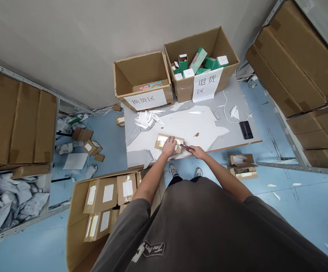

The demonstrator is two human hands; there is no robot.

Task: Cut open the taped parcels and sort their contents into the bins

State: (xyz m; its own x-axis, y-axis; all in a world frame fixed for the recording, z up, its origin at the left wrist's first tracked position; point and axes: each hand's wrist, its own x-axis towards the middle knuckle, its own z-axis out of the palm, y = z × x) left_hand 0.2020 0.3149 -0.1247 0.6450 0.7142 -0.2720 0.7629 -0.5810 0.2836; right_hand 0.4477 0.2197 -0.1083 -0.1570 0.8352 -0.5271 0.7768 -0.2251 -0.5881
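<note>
A small taped cardboard box (160,141) with a white label lies near the front edge of the worktable (181,122). My left hand (169,146) rests on top of it, fingers stretched over the label and holding it down. In my right hand (197,152) is a red and black utility knife (187,147), gripped in closed fingers. Its tip reaches the right end of the box; whether the blade is in the tape is too small to tell.
Behind stand two open cartons, one (141,75) with a few flat packs, another (202,56) with several green boxes. Crumpled paper (148,119) and a phone (246,130) lie on the table. A large carton of parcels (76,226) stands left; loaded shelves (297,64) flank both sides.
</note>
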